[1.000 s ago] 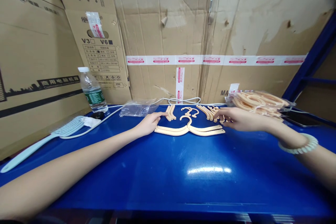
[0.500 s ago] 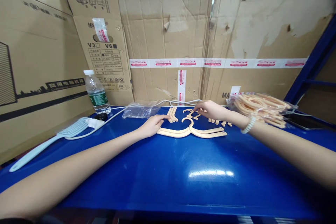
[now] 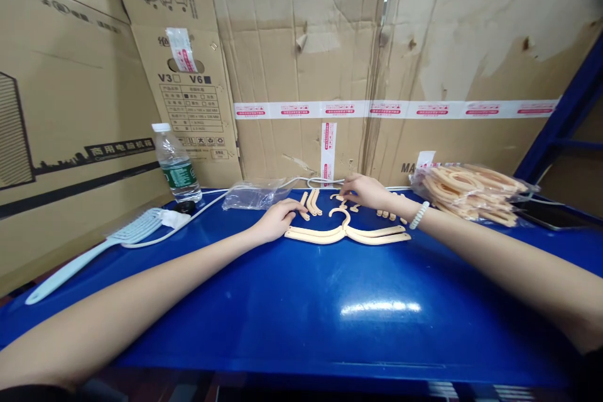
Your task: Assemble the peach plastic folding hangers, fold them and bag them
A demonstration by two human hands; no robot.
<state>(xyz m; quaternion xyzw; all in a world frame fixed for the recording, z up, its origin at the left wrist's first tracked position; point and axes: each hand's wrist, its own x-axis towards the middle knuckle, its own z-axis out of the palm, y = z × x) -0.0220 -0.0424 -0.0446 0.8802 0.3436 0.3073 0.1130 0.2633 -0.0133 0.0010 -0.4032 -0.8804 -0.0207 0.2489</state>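
On the blue table lies a beige folding clothes hanger (image 3: 325, 237), its hook pointing up and its arms spread to both sides. My left hand (image 3: 277, 221) is closed, its fingertips on one loose curved hanger arm (image 3: 304, 211) beyond the hanger's left end. Beside that piece lie more loose hanger arms (image 3: 314, 202). My right hand (image 3: 365, 191) reaches in from the right with fingers pinched down at a loose hanger hook (image 3: 335, 197), which the fingers partly cover. Several small beige pieces (image 3: 385, 215) lie near the right wrist, some hidden by the hand and forearm.
A plastic bag of beige hanger parts (image 3: 471, 191) sits at the right, near a dark phone (image 3: 556, 216). Leftward are a clear empty-looking bag (image 3: 249, 196), a water bottle (image 3: 176, 166), a pale hairbrush (image 3: 94, 256) and a white cable (image 3: 207, 204). Cardboard (image 3: 301, 69) walls the back.
My right hand has moved left, from the small pieces to the loose hook. At my left fingertips, one hanger arm now lies apart from the others. The view has shifted slightly.
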